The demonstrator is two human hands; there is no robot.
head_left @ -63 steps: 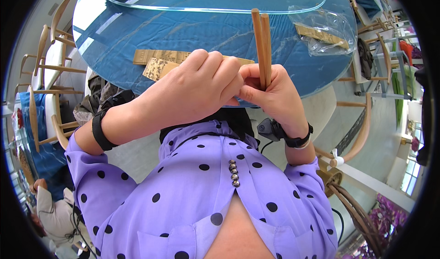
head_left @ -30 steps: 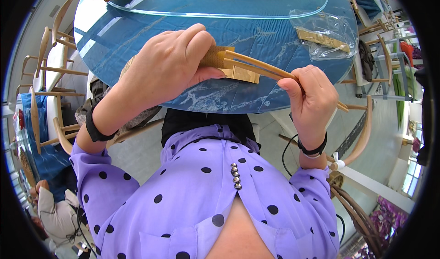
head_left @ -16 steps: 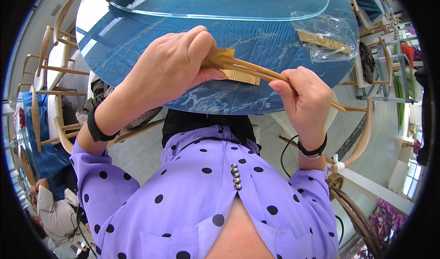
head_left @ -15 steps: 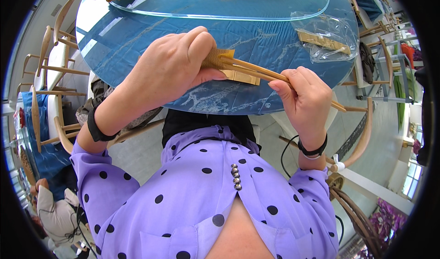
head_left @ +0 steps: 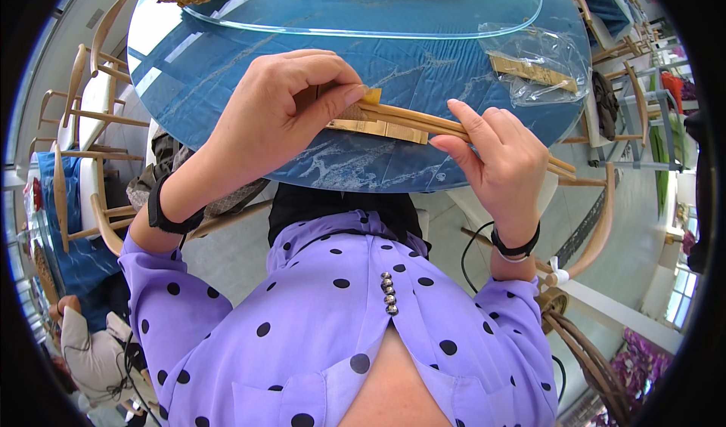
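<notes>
Mostly, the 2 chopsticks lie outside the paper sleeve, above the counter's near edge; whether their left ends sit inside is unclear. The left hand pinches the sleeve; the right hand curls round the chopsticks, thumb and forefinger parted.

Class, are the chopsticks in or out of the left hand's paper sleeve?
Chopsticks mostly out: bare wood runs from the paper sleeve past the right hand; whether any end is inside, cannot tell.
</notes>
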